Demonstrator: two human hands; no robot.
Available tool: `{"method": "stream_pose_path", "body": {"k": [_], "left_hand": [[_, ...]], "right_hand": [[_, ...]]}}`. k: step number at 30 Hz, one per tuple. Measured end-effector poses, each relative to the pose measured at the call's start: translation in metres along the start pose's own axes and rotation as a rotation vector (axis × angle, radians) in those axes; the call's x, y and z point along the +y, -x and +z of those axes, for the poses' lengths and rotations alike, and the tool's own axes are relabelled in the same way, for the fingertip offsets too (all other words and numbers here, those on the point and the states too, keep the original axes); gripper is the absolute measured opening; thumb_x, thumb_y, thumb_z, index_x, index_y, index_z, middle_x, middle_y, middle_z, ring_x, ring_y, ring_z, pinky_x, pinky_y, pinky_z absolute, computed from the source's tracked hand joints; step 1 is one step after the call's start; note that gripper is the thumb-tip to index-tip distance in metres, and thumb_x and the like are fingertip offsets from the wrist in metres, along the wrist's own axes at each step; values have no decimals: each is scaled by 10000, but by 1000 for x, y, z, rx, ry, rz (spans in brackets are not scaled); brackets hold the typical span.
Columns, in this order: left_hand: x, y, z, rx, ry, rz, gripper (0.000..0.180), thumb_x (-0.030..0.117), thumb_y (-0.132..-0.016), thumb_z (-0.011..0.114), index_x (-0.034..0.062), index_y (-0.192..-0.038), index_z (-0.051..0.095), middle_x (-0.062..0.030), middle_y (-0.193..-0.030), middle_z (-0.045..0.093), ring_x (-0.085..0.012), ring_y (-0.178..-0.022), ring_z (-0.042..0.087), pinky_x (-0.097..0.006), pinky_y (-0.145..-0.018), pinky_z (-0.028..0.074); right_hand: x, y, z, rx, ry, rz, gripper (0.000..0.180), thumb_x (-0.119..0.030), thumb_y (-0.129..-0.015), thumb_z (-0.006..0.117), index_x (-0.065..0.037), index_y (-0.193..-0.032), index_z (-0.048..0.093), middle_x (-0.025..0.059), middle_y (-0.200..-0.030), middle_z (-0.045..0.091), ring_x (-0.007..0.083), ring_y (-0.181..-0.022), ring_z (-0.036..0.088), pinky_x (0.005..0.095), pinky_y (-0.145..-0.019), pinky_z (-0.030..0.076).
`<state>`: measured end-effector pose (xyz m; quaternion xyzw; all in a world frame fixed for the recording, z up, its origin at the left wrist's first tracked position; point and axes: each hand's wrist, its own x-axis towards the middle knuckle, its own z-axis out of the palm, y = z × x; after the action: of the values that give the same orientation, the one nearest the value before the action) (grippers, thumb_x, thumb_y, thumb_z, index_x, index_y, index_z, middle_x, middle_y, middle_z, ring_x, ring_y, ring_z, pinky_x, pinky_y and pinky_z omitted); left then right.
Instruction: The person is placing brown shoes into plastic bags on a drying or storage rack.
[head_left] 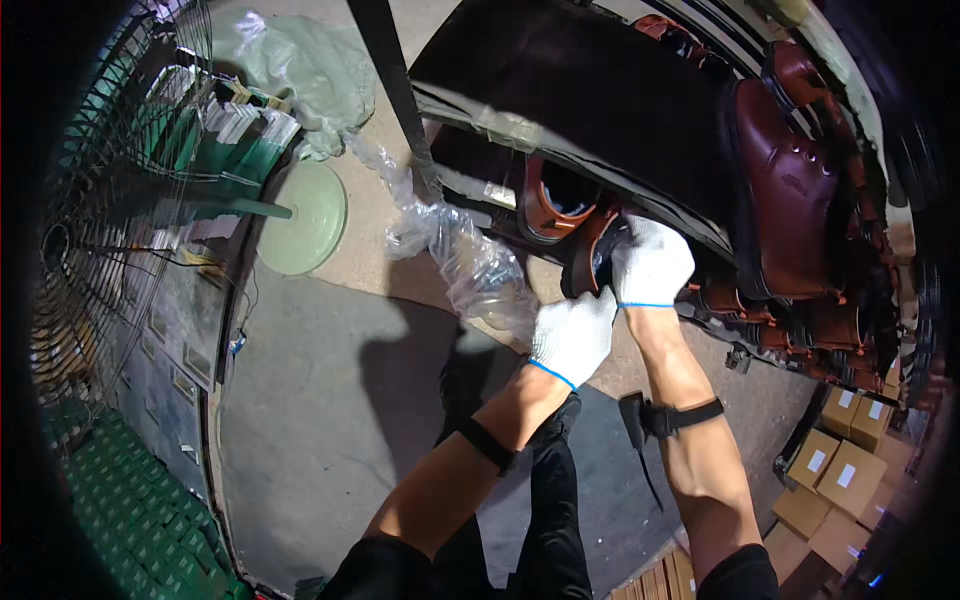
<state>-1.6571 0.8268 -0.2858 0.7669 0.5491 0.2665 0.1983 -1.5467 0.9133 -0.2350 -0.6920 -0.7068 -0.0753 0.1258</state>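
Observation:
Both hands wear white knit gloves. My left hand (572, 335) grips the sole end of a brown ankle boot (560, 215) that rests on a dark shelf (560, 90). My right hand (650, 262) holds the same boot from the right, fingers curled over its heel. A clear crumpled plastic bag (470, 262) hangs to the left of the boot, close to my left hand. Black straps circle both forearms.
Several red-brown boots (790, 190) line the rack to the right. A standing fan with a green round base (305, 220) and wire grille (120, 200) is at the left. Cardboard boxes (835, 470) sit at lower right. A black post (395, 90) rises from the concrete floor.

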Motion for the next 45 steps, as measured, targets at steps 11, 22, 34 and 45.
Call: {"method": "stream_pose_path", "body": {"k": [11, 22, 34, 45], "left_hand": [[-27, -10, -8, -26, 90, -189, 127, 153, -875, 670, 55, -850, 746, -143, -726, 735, -354, -663, 737, -494, -637, 581], [-8, 24, -67, -268, 647, -160, 373, 249, -1008, 682, 0, -1285, 667, -269, -1158, 722, -370, -1075, 744, -460, -910, 579], [49, -18, -40, -238, 184, 101, 167, 211, -965, 672, 81, -1069, 674, -135, -910, 736, -372, -772, 738, -472, -648, 570], [50, -11, 48, -55, -185, 132, 147, 221, -915, 687, 138, -1029, 731, -60, -724, 680, -232, -612, 698, -362, -552, 540]], "right_hand": [[-41, 16, -46, -111, -332, -35, 470, -390, -1110, 502, 9, -1186, 740, 240, -1223, 750, 448, -1183, 671, 557, -1138, 424], [51, 68, -104, -205, -752, -89, 679, 42, -807, 723, -69, -1466, 606, 229, -1222, 696, 421, -1103, 696, 430, -947, 586], [276, 180, -172, -243, -628, 258, 108, -112, -892, 783, -32, -964, 775, 63, -841, 710, 205, -718, 647, 348, -663, 515], [122, 111, -90, -50, -1070, 584, 184, -63, -942, 684, 58, -1043, 779, 71, -1052, 711, 164, -993, 637, 306, -899, 500]]}}
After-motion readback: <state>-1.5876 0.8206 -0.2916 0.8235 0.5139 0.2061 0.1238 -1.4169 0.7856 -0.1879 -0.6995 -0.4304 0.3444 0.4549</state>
